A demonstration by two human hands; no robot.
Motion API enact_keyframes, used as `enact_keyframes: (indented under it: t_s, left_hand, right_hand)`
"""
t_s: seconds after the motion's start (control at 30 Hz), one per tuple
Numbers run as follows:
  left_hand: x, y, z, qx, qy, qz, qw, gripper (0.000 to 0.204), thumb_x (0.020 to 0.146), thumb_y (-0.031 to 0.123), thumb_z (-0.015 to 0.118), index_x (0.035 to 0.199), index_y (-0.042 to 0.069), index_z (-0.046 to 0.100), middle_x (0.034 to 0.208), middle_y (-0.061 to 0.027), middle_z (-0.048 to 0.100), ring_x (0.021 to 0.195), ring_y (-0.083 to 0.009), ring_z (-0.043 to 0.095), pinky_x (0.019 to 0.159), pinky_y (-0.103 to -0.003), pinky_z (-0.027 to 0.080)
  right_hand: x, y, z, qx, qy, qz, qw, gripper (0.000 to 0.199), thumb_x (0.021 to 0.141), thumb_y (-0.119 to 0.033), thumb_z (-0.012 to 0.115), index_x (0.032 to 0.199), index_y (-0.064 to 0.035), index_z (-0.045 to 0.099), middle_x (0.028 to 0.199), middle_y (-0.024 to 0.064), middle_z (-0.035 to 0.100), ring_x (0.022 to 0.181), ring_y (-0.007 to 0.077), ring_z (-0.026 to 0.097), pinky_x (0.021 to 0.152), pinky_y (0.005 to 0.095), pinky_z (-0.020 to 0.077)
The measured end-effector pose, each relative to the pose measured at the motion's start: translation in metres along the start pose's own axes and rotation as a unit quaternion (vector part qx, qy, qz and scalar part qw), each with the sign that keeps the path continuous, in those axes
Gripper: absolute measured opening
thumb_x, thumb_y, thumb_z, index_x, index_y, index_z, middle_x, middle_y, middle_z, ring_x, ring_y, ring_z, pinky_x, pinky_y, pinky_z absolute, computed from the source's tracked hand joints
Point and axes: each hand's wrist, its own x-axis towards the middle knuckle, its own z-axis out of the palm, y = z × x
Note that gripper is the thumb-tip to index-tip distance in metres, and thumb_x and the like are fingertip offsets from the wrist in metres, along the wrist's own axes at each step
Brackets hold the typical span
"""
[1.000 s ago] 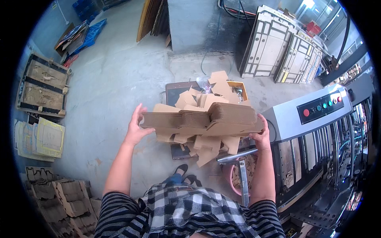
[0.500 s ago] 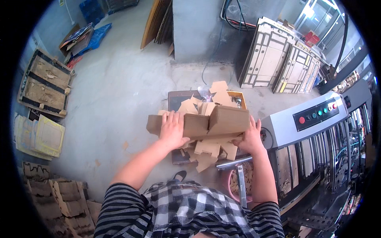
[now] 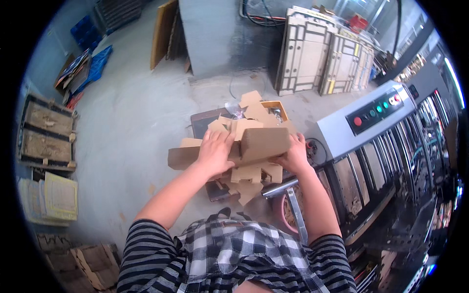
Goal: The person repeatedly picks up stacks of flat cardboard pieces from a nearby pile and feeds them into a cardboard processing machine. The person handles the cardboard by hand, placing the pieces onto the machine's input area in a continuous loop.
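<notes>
Shifted inward, the left hand is clamping the cardboard stack mid-length; the right hand is gripping, apparently, its right end.

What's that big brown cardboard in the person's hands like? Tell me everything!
The cardboard is dull brown and looks stiff, perhaps several pieces stacked together. It has a long, low part on the left and a taller block on the right. It lies crosswise in front of the person, with the left hand over its low part and the right hand at its right end. Whether it touches the paler scraps isn't clear.
</notes>
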Motion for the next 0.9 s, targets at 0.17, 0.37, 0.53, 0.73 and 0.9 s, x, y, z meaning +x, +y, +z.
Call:
enact_keyframes:
  t_s: [0.17, 0.37, 0.53, 0.73, 0.9]
  left_hand:
    - [0.024, 0.013, -0.009, -0.043, -0.025, 0.011, 0.999, 0.061, 0.055, 0.029, 0.083, 0.107, 0.006, 0.063, 0.103, -0.0145, 0.064, 0.101, -0.0338, 0.060, 0.089, -0.042, 0.047]
    - [0.065, 0.038, -0.087, -0.206, -0.048, -0.006, 0.977, 0.069, 0.054, 0.023, 0.083, 0.114, -0.002, 0.059, 0.114, -0.0173, 0.064, 0.102, -0.0306, 0.063, 0.089, -0.038, 0.049]
    - [0.086, 0.089, -0.090, -0.422, -0.112, 0.084, 0.896, 0.068, 0.057, 0.009, 0.082, 0.115, -0.013, 0.055, 0.112, -0.0194, 0.062, 0.098, -0.0272, 0.063, 0.086, -0.036, 0.051]
    - [0.082, 0.144, -0.061, -0.483, -0.217, 0.087, 0.844, 0.074, 0.062, 0.012, 0.081, 0.125, -0.008, 0.048, 0.122, -0.0172, 0.056, 0.111, -0.0268, 0.056, 0.094, -0.037, 0.046]
    - [0.104, 0.176, -0.084, -0.678, -0.124, 0.217, 0.691, 0.079, 0.067, 0.012, 0.073, 0.137, 0.001, 0.036, 0.134, -0.0109, 0.047, 0.121, -0.0236, 0.048, 0.101, -0.035, 0.040]
  right_hand:
    - [-0.007, 0.005, -0.028, 0.011, 0.072, 0.004, 0.997, 0.079, 0.058, -0.032, 0.084, 0.125, -0.0056, 0.051, 0.122, 0.0122, 0.055, 0.121, 0.0280, 0.048, 0.110, 0.0521, 0.0241]
    - [-0.090, 0.020, -0.088, 0.235, 0.546, 0.236, 0.768, 0.036, 0.073, -0.015, 0.078, 0.103, -0.0056, 0.060, 0.091, 0.0077, 0.065, 0.081, 0.0147, 0.061, 0.073, 0.0260, 0.0488]
    - [-0.128, -0.004, -0.021, 0.655, 0.268, 0.297, 0.641, 0.080, 0.071, -0.031, 0.081, 0.132, 0.0020, 0.041, 0.120, 0.0143, 0.056, 0.109, 0.0254, 0.056, 0.094, 0.0376, 0.0460]
    - [-0.138, -0.030, -0.054, 0.745, 0.400, 0.266, 0.463, 0.056, 0.071, -0.009, 0.080, 0.117, 0.0039, 0.050, 0.108, 0.0140, 0.061, 0.095, 0.0234, 0.063, 0.083, 0.0360, 0.0539]
    - [-0.203, -0.030, -0.104, 0.719, 0.398, 0.248, 0.513, 0.058, 0.067, -0.005, 0.082, 0.118, 0.0028, 0.053, 0.110, 0.0108, 0.062, 0.100, 0.0196, 0.060, 0.089, 0.0349, 0.0496]
